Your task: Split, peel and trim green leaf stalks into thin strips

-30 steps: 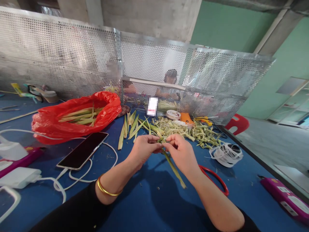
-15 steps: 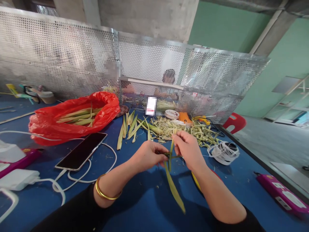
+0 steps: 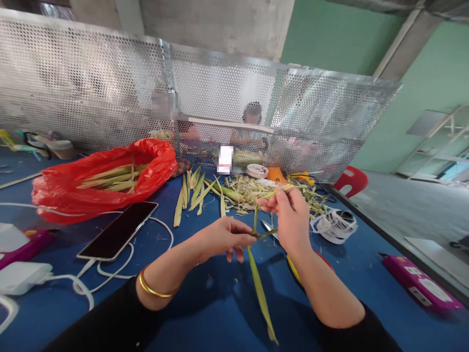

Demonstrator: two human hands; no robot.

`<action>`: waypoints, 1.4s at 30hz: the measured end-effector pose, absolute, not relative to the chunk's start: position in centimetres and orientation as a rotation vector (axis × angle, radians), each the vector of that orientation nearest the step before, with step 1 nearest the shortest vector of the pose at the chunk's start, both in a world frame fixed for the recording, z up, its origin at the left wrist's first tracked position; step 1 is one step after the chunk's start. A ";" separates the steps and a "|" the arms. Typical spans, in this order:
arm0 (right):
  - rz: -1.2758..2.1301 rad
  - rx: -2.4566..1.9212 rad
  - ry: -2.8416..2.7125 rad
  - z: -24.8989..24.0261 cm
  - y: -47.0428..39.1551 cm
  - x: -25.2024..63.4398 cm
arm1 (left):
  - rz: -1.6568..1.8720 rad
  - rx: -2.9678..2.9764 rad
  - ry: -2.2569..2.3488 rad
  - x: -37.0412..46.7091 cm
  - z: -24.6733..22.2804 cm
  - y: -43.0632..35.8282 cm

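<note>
My left hand (image 3: 229,237) is closed in a pinch where several narrow leaf strips cross. From that pinch a long green leaf strip (image 3: 261,293), which looks like corn husk, hangs toward the table's near side. Up and to the right, my right hand (image 3: 293,212) has its thumb and fingers pressed on a pale yellow-green strip (image 3: 273,194). Another thin strip runs sideways from my left fingertips toward my right wrist. Beneath the right hand lie scissors (image 3: 269,227) with yellow and red handles, partly hidden by my forearm.
Beyond my hands lie loose leaves (image 3: 198,193) and shredded leaf scraps (image 3: 238,188). On the left are a red plastic bag (image 3: 102,200) of leaves and a charging phone (image 3: 119,230). White ribbon (image 3: 335,226) and a purple power strip (image 3: 421,283) lie right. Behind a perforated metal screen (image 3: 216,83) sit people.
My right hand has moved up and slightly right, drawing its strip away from my left hand. The scissor blades now show. My left fingers have spread somewhat, and the view has shifted slightly.
</note>
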State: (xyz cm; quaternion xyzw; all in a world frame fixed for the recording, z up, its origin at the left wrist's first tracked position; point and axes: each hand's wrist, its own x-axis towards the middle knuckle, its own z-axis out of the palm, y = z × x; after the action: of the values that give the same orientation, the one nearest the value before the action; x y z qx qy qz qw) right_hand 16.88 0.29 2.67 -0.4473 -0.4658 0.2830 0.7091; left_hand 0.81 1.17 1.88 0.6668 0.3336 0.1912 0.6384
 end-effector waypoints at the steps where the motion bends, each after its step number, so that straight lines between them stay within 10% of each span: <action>1: 0.639 -0.984 -1.049 2.6 0.2 16.7 | 0.447 1.531 0.787 0.8 1.8 1.2; 20: 0.076 -1.176 -1.240 3.0 -0.2 17.3 | 0.814 1.144 0.964 1.2 1.3 2.0; 28: 0.981 -1.238 -1.274 1.1 1.0 16.9 | 0.847 1.134 0.926 1.2 1.2 2.0; 42: 1.037 -1.009 -0.976 0.7 1.3 16.2 | 0.877 1.047 0.869 1.0 1.8 1.9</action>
State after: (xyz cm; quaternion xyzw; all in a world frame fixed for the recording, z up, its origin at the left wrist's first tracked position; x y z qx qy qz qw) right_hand 16.20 1.29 0.69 -0.4428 -0.4284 0.4552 0.6428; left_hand 0.99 1.85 1.76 0.4681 0.3886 0.3924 0.6899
